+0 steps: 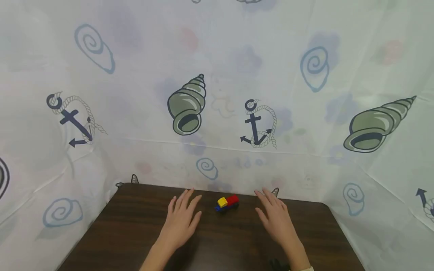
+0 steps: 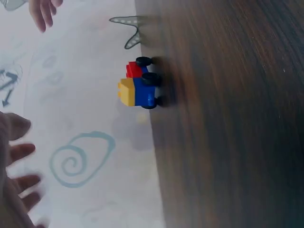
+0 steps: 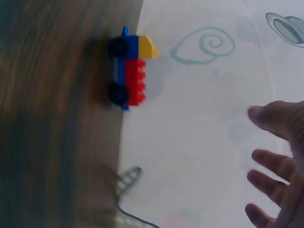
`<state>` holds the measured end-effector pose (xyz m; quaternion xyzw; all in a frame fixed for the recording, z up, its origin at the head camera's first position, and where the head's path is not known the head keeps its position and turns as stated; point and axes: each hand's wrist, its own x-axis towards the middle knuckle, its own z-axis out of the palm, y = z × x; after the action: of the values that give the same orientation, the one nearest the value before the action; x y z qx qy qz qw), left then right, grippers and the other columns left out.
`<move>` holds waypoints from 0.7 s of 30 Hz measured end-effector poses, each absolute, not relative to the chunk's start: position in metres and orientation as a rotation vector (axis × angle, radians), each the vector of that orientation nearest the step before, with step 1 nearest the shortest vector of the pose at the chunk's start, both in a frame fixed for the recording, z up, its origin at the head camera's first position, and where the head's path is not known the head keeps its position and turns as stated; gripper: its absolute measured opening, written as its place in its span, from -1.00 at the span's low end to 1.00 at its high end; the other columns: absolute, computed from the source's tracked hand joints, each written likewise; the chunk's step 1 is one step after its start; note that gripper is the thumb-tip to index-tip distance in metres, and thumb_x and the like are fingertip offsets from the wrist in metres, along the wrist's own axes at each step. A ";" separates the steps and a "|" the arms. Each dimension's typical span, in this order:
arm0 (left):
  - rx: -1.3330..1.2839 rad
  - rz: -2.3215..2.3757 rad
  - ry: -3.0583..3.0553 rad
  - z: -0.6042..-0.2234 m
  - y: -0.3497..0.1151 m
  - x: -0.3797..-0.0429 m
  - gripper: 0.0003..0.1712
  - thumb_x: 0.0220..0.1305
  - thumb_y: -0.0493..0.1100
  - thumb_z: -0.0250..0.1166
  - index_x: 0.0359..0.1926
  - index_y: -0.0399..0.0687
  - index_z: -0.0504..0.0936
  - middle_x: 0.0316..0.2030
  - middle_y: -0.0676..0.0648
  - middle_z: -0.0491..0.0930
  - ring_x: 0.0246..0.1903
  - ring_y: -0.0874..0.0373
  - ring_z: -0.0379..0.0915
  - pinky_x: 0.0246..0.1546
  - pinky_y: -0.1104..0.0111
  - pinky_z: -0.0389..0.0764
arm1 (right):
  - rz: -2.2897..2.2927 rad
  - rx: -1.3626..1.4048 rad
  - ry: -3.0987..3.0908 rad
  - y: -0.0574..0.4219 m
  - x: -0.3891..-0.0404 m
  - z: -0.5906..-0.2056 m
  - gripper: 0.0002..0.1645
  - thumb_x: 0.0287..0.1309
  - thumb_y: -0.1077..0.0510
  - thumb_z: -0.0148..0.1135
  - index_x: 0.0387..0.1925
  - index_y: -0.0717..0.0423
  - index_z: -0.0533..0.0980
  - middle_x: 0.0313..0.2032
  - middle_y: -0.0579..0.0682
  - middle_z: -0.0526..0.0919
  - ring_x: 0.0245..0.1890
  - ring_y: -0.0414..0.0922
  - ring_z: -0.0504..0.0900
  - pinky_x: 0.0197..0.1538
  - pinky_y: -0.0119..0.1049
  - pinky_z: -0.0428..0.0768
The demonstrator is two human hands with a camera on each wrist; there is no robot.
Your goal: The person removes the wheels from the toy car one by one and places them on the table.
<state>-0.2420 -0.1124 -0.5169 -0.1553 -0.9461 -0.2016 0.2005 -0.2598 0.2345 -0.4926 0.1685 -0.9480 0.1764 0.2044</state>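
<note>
A small toy car (image 1: pixel 228 202) built of blocks stands on the dark wooden table near its far edge. It has a blue base with black wheels, a yellow block at one end and a red studded block at the other, plain in the right wrist view. To the left of the car, my left hand (image 1: pixel 181 218) hovers with spread fingers, holding nothing. My right hand (image 1: pixel 275 216) is held over the table to the right of the car, fingers apart and likewise holding nothing. Neither hand touches the car.
The dark wood table (image 1: pixel 223 244) has rounded far corners. Behind and beside it hangs a white cloth (image 1: pixel 223 56) printed with shells, anchors and spirals. A small dark object (image 1: pixel 278 264) shows beside the right wrist at the bottom.
</note>
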 end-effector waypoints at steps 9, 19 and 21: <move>-0.407 -0.938 -2.710 -0.543 -0.098 -0.271 -0.63 0.61 0.03 0.27 -0.45 0.21 0.53 -0.58 0.22 0.42 -0.61 0.37 0.23 -0.59 0.43 0.27 | 1.358 0.428 -2.605 0.219 -0.307 -0.533 -0.69 0.53 0.05 0.33 0.21 -0.09 0.66 0.10 -0.08 0.79 0.13 -0.06 0.76 0.24 0.10 0.69; -0.269 -1.198 -2.638 -0.555 -0.055 -0.312 -0.78 0.58 0.01 0.31 -0.26 0.08 0.59 -0.01 -0.03 0.54 -0.09 0.07 0.50 -0.29 0.18 0.61 | 1.385 0.366 -2.738 0.190 -0.350 -0.562 -0.46 0.54 0.14 0.28 0.44 0.15 0.47 0.41 0.25 0.55 0.38 0.31 0.55 0.35 0.35 0.53; -0.265 -1.217 -2.687 -0.558 -0.048 -0.319 -0.79 0.51 -0.02 0.36 -0.01 0.00 0.61 0.15 -0.17 0.50 0.11 -0.09 0.47 -0.10 -0.04 0.70 | 1.400 0.395 -2.785 0.185 -0.353 -0.566 -0.36 0.54 0.14 0.28 0.52 0.19 0.38 0.47 0.32 0.46 0.41 0.37 0.50 0.37 0.39 0.49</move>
<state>-0.3188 -0.0480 -0.5581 -0.0892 -0.9036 -0.4093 0.0896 -0.3530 0.1851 -0.5658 0.1257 -0.8864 0.4455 -0.0003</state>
